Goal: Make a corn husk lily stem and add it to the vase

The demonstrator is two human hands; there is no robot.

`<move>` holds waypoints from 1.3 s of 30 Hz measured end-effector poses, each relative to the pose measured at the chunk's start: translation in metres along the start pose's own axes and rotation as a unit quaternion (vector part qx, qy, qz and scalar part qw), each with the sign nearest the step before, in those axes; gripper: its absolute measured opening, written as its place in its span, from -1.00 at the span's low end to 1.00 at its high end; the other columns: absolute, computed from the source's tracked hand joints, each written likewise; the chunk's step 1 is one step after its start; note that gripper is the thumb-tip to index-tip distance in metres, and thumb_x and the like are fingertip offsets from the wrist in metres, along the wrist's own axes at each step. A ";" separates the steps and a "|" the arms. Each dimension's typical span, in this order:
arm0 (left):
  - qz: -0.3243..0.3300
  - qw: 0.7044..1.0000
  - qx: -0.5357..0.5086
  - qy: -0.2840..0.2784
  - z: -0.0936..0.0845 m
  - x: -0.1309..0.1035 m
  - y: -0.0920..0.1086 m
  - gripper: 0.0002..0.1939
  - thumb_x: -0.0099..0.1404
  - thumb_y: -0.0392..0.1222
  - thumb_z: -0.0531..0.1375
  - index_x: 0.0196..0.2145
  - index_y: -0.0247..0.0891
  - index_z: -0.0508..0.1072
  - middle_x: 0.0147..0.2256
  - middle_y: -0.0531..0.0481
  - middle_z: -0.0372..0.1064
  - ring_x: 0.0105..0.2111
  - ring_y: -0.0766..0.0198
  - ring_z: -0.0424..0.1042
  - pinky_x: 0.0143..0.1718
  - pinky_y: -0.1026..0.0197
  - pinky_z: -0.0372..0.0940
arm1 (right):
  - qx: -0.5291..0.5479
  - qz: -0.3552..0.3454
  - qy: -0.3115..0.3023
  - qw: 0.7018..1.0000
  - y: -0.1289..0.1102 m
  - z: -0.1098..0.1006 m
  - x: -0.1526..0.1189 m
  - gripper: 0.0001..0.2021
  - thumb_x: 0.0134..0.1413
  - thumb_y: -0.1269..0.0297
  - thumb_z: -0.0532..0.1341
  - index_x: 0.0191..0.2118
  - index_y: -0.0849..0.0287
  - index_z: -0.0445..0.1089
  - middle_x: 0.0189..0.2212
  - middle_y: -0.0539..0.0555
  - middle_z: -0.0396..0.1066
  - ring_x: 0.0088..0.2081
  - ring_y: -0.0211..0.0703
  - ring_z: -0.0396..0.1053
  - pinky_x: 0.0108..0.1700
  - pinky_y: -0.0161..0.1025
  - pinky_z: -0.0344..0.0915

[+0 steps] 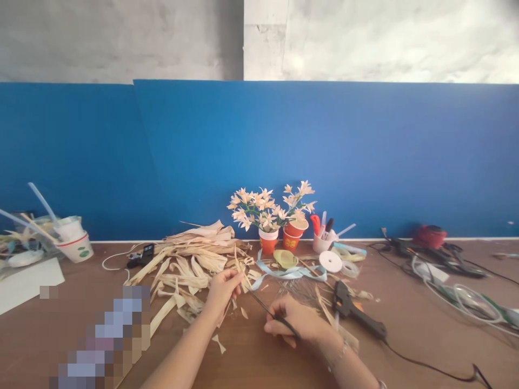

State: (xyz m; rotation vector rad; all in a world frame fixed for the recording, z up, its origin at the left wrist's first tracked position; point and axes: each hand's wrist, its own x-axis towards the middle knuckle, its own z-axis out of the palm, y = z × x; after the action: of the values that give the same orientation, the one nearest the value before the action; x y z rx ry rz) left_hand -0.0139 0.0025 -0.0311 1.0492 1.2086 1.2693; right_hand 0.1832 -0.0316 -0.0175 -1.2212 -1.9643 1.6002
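Note:
My left hand (pixel 227 287) is closed in a pinch on a thin pale strip of dry husk (pixel 237 261) that points upward. To its right, my right hand (pixel 286 320) is closed around the handle of dark scissors (pixel 265 308), whose blades point up and left toward the strip. Behind and left of my left hand lies a heap of dried husks (pixel 194 259). Small husk scraps (pixel 219 343) lie on the table below my hands. Pale husk flowers (pixel 259 205) stand in red paper cups (pixel 268 244) beyond my hands.
A black glue gun (pixel 357 310) with a cord lies right of my right hand. Behind are blue ribbon (pixel 292 273), a white spool (pixel 330 261) and a cup of pens (pixel 322 243). Cables (pixel 466 302) lie far right; a white cup (pixel 76 247) stands left. A blue panel (pixel 259 135) rises behind.

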 end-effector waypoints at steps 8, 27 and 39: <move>-0.006 1.000 0.008 0.002 0.002 0.000 0.000 -0.70 -0.08 -0.01 0.31 -0.64 -0.30 0.38 -0.81 0.14 0.20 -0.78 0.47 0.06 -0.73 0.40 -0.06 | -0.008 0.000 0.009 1.000 -0.001 0.003 0.000 -0.80 -0.12 0.22 0.25 -0.57 0.23 0.31 -0.81 -0.17 0.17 -0.77 -0.44 0.09 -0.68 -0.47 -0.04; -0.014 0.999 -0.030 -0.023 0.001 -0.001 -0.001 -0.67 -0.12 0.02 0.33 -0.60 -0.34 0.41 -0.78 0.13 0.21 -0.75 0.49 0.08 -0.72 0.43 -0.05 | -0.040 -0.003 0.011 0.999 -0.008 0.000 -0.003 -0.76 -0.12 0.18 0.26 -0.59 0.23 0.31 -0.84 -0.18 0.13 -0.77 -0.44 0.06 -0.68 -0.47 -0.03; -0.012 0.998 -0.057 -0.038 0.002 -0.001 0.001 -0.68 -0.11 0.00 0.32 -0.62 -0.34 0.41 -0.77 0.13 0.19 -0.72 0.50 0.07 -0.71 0.44 -0.06 | -0.018 -0.024 0.006 1.000 -0.002 -0.002 -0.001 -0.74 -0.10 0.16 0.26 -0.59 0.24 0.32 -0.81 -0.17 0.15 -0.78 -0.46 0.05 -0.72 -0.47 -0.07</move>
State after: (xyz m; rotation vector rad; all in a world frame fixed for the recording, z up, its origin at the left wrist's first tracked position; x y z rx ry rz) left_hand -0.0123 0.0017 -0.0294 0.9882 1.0754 1.2547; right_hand 0.1843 -0.0309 -0.0147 -1.1855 -2.0078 1.5370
